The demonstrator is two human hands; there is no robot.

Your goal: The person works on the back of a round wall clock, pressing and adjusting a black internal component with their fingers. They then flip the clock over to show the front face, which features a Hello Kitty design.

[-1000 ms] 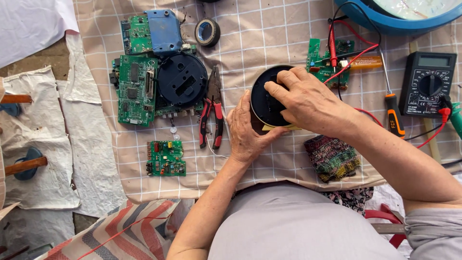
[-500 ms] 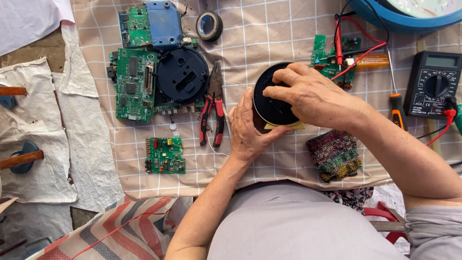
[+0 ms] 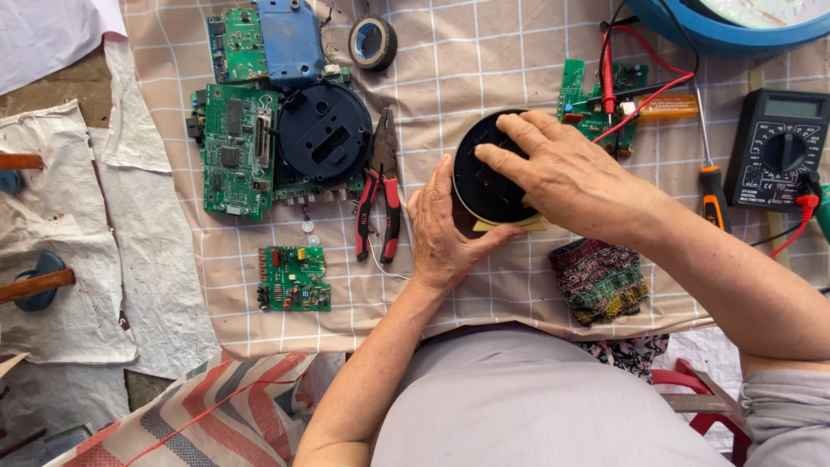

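Observation:
My left hand (image 3: 445, 232) cups the near left side of a round black plastic part (image 3: 486, 183) that rests on a checked cloth (image 3: 484, 78). My right hand (image 3: 566, 177) lies across the top of the same part, fingers spread over it and pressing down. A bit of yellow material (image 3: 512, 225) shows under the part's near edge. Red-handled pliers (image 3: 380, 195) lie just left of my left hand.
Green circuit boards (image 3: 233, 151) with a round black housing (image 3: 324, 131) and a blue block (image 3: 290, 39) lie at the left. A small board (image 3: 294, 278), tape roll (image 3: 372, 41), multimeter (image 3: 782, 149) with red leads, screwdriver (image 3: 713, 186), blue basin (image 3: 735, 26) and a woven pad (image 3: 598, 278) surround the hands.
Both hands stay on the round black part. My right fingers have shifted a little over its top; the view has drifted slightly.

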